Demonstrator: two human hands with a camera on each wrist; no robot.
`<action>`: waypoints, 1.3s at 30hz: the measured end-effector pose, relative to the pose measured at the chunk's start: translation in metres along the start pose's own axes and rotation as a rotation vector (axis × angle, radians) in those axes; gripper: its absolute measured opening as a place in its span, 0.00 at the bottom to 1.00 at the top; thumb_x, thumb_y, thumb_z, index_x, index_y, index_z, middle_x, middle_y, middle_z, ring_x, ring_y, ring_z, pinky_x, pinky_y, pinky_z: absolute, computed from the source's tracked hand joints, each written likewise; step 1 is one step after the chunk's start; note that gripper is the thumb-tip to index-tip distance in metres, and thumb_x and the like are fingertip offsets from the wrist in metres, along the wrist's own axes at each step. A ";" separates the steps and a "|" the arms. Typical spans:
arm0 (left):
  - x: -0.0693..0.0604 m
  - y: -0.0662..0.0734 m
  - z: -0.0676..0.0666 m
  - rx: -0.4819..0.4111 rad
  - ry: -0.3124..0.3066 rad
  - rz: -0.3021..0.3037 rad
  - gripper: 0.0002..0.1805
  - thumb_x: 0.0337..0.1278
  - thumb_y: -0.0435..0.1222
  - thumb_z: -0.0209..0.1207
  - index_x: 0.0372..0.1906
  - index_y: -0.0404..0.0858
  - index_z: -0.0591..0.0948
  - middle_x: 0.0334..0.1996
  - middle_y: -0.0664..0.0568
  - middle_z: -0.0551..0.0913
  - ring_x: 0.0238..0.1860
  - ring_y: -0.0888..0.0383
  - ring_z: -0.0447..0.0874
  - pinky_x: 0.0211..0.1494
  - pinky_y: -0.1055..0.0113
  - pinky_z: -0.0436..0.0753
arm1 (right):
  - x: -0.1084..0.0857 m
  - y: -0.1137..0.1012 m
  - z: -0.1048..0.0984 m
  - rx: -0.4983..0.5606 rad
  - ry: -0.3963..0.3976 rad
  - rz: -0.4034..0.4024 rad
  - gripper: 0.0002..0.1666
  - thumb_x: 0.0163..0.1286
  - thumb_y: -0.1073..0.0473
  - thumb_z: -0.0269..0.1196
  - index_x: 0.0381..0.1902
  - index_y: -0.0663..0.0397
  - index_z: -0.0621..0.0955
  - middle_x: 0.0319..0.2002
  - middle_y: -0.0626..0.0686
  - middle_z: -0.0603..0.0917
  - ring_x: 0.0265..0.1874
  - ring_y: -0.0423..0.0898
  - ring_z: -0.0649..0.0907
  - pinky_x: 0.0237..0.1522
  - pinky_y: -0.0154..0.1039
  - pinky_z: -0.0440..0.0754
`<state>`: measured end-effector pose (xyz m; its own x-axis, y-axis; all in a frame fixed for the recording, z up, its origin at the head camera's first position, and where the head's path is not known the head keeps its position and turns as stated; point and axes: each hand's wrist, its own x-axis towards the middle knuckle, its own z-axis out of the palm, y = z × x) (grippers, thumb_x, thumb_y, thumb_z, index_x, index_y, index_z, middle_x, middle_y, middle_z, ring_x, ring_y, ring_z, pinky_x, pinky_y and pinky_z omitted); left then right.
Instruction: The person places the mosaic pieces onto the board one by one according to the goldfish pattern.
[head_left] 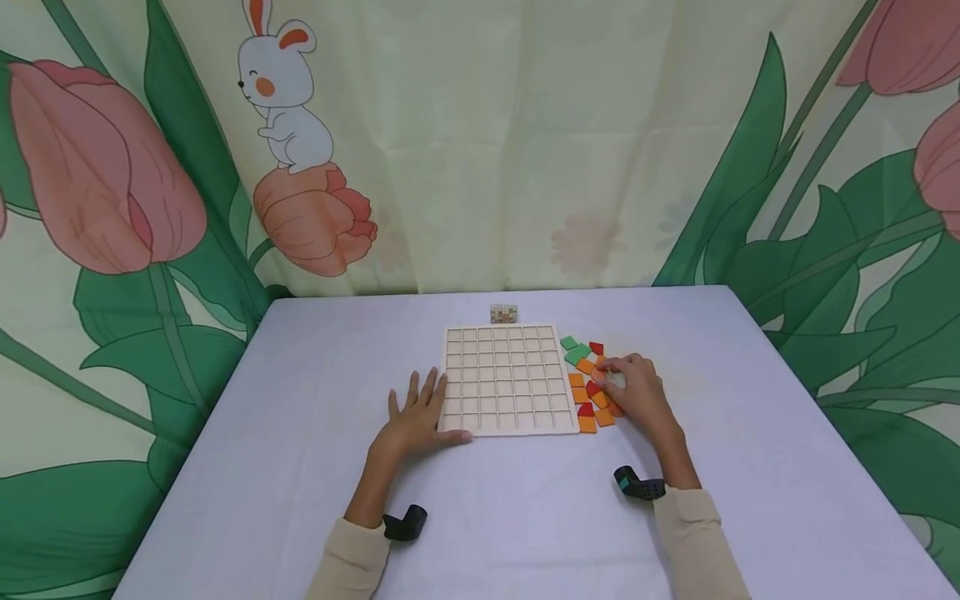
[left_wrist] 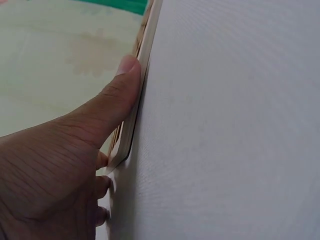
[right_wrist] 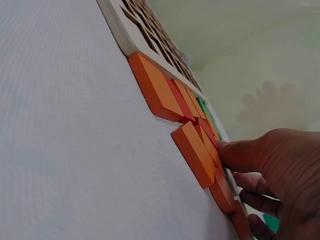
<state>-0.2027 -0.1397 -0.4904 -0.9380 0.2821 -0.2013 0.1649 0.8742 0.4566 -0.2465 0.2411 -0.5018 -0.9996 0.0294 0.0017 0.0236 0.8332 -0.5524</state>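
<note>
A pale wooden grid board [head_left: 510,380] of square cells lies flat. My left hand [head_left: 414,423] is spread at its near left corner, fingers along the left side and thumb on the front edge; the left wrist view shows the thumb of this hand [left_wrist: 65,145] against the board's edge [left_wrist: 132,125]. Beside the board's right side lie orange tiles [head_left: 604,417], red tiles [head_left: 586,409] and green tiles [head_left: 568,342]. My right hand [head_left: 643,398] is over this group; in the right wrist view its thumb [right_wrist: 245,152] touches the tiles and the other fingers are bent. A pale piece [head_left: 617,379] shows by its fingers.
A small patterned card or block [head_left: 503,314] lies behind the board. White cloth covers the table [head_left: 300,350], and a curtain [head_left: 465,150] with printed tulips and a rabbit hangs behind it. Each wrist wears a black camera [head_left: 406,523].
</note>
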 end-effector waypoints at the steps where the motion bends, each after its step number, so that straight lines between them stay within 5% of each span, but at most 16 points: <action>1: 0.001 -0.001 0.001 -0.009 0.002 0.004 0.64 0.59 0.61 0.71 0.86 0.33 0.50 0.88 0.37 0.43 0.87 0.32 0.32 0.81 0.23 0.35 | 0.000 0.000 0.000 -0.002 -0.002 0.006 0.25 0.76 0.55 0.68 0.66 0.59 0.83 0.60 0.70 0.75 0.63 0.66 0.72 0.64 0.66 0.78; 18: 0.010 -0.015 0.014 -0.074 0.068 0.075 0.68 0.54 0.59 0.76 0.85 0.30 0.49 0.87 0.37 0.44 0.87 0.33 0.31 0.85 0.32 0.39 | -0.001 0.001 0.004 -0.016 0.040 -0.030 0.21 0.75 0.56 0.69 0.61 0.61 0.85 0.60 0.70 0.77 0.64 0.67 0.71 0.63 0.68 0.73; 22: 0.011 -0.010 0.014 -0.128 0.100 0.094 0.69 0.51 0.53 0.80 0.84 0.25 0.50 0.86 0.32 0.46 0.87 0.33 0.37 0.86 0.35 0.47 | -0.002 0.001 0.005 -0.020 0.055 -0.036 0.20 0.75 0.55 0.69 0.59 0.61 0.85 0.59 0.69 0.77 0.63 0.67 0.71 0.62 0.67 0.73; 31: 0.008 0.001 0.012 -0.150 0.181 0.025 0.66 0.39 0.50 0.86 0.82 0.29 0.62 0.80 0.32 0.60 0.76 0.34 0.58 0.76 0.40 0.70 | -0.003 -0.001 0.006 -0.010 0.050 -0.017 0.20 0.75 0.56 0.69 0.59 0.61 0.84 0.60 0.69 0.77 0.64 0.66 0.71 0.63 0.66 0.73; 39: 0.009 -0.001 0.012 -0.238 0.183 0.062 0.67 0.38 0.48 0.87 0.81 0.26 0.61 0.78 0.30 0.60 0.78 0.34 0.61 0.78 0.42 0.70 | -0.003 0.000 0.001 -0.012 0.021 -0.019 0.22 0.76 0.55 0.68 0.61 0.63 0.83 0.61 0.69 0.76 0.65 0.67 0.70 0.65 0.68 0.71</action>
<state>-0.2075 -0.1335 -0.5035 -0.9712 0.2376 -0.0174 0.1678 0.7340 0.6581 -0.2438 0.2407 -0.5023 -0.9992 0.0256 0.0298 0.0053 0.8401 -0.5425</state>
